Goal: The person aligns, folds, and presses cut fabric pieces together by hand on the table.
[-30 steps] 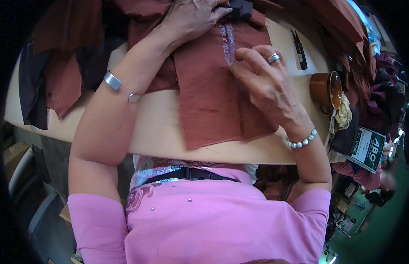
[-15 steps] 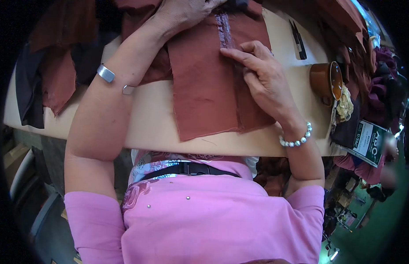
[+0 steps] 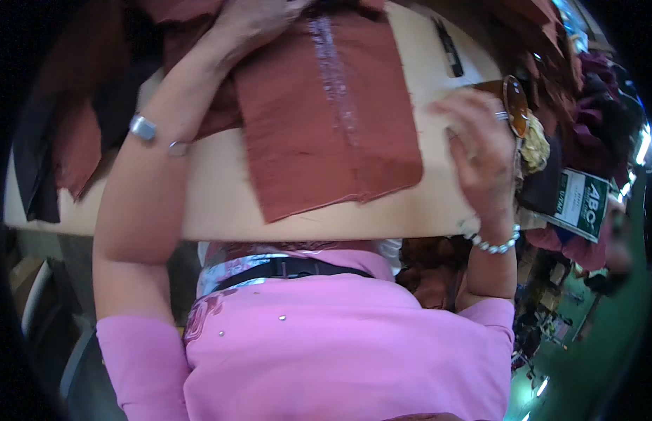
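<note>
A rust-brown cloth panel [image 3: 291, 133] lies flat on the table, with a shiny wet-looking strip [image 3: 331, 77] running down its seam. My left hand [image 3: 259, 21] is at the panel's upper left, by the top edge of the view; its fingers are mostly out of sight, so their grip does not show. To the right of the panel, off the cloth, my right hand [image 3: 480, 133] is raised and blurred, its fingers loosely bent and apart with nothing seen in them. It is nearest to a brown glazed cup [image 3: 515, 105], whose near side it partly covers.
Black thread snips [image 3: 448, 49] lie at the upper right of the pale table [image 3: 220, 189]. A cream-coloured crumpled wad [image 3: 535, 146] and a green-and-white box marked ABC [image 3: 584, 203] are past the cup. Brown and dark cloth pieces [image 3: 77, 140] hang over the left side.
My right hand has left the seam and moved right towards the cup. The shiny strip now reaches further down the panel. My left hand stays at the panel's top.
</note>
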